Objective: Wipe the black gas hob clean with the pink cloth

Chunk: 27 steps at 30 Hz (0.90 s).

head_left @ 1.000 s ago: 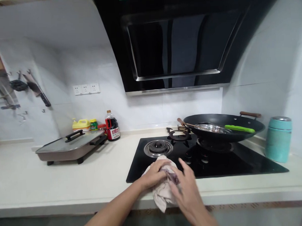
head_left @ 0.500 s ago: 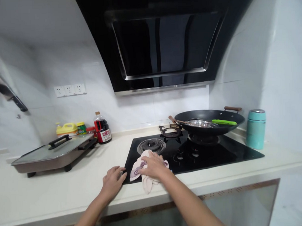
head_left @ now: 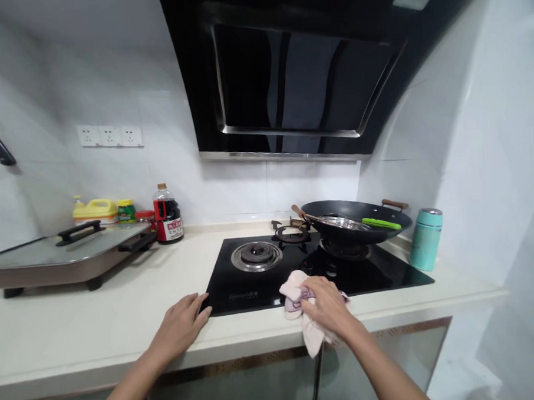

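A pale pink and purple cloth [head_left: 294,286] is bunched under my right hand [head_left: 327,303], whose fingers close round it. The cloth lies on the front edge of the black glass gas stove [head_left: 249,296], and a corner of it hangs over the counter's front. My left hand [head_left: 179,324] rests on the white counter with its fingers apart, the tips touching the stove's front left corner. It holds nothing. Behind the cloth sit the control knobs [head_left: 331,270], and a bare burner [head_left: 257,255] lies to the left.
A black wok [head_left: 357,237] with a metal lid and green-handled utensil stands on the right burner. Beside it is a turquoise flask [head_left: 426,240]. Leftward are a lidded electric pan [head_left: 71,273] and a sauce bottle [head_left: 168,219]. The range hood [head_left: 291,146] overhangs the stove.
My right hand has slid the cloth rightward along the stove's front edge, away from my left hand. The left hand stays at the stove's corner. The view has shifted slightly.
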Each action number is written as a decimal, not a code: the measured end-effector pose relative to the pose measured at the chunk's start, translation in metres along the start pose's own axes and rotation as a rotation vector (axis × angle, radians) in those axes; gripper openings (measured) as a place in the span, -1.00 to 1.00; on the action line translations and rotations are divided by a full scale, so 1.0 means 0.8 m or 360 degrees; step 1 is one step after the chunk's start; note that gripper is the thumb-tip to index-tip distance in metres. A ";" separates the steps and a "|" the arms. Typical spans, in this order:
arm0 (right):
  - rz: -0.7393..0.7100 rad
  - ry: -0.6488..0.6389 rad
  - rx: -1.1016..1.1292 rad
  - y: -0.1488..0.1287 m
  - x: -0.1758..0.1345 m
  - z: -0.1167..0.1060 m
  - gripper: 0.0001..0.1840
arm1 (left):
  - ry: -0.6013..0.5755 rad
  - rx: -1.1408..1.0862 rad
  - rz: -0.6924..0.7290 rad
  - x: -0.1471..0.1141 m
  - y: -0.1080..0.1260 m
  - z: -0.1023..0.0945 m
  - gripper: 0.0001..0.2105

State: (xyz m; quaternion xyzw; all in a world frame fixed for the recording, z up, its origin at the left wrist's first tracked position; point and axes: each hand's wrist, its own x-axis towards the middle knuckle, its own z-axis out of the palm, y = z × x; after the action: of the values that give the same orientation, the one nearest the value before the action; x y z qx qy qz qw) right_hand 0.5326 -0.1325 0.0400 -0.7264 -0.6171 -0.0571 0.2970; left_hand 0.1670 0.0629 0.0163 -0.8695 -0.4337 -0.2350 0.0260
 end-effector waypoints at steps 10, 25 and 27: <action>0.0575 0.0001 -0.0454 0.168 -0.036 -0.059 -0.53 | 0.0010 -0.0024 -0.0046 -0.004 0.008 0.000 -0.45; 0.0513 -0.0259 -0.0450 0.199 0.109 -0.067 -0.53 | 0.0127 -0.0019 -0.0057 -0.010 0.001 0.009 -0.48; 0.0465 -0.0307 -0.0363 0.198 0.127 -0.063 -0.58 | 0.0166 -0.0002 -0.0030 -0.010 0.001 0.012 -0.49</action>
State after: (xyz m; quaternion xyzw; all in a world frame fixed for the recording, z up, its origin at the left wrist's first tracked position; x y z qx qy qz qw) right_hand 0.7174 -0.0803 0.0697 -0.8392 -0.5204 -0.0130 0.1573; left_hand 0.1675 0.0586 0.0045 -0.8519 -0.4398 -0.2806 0.0457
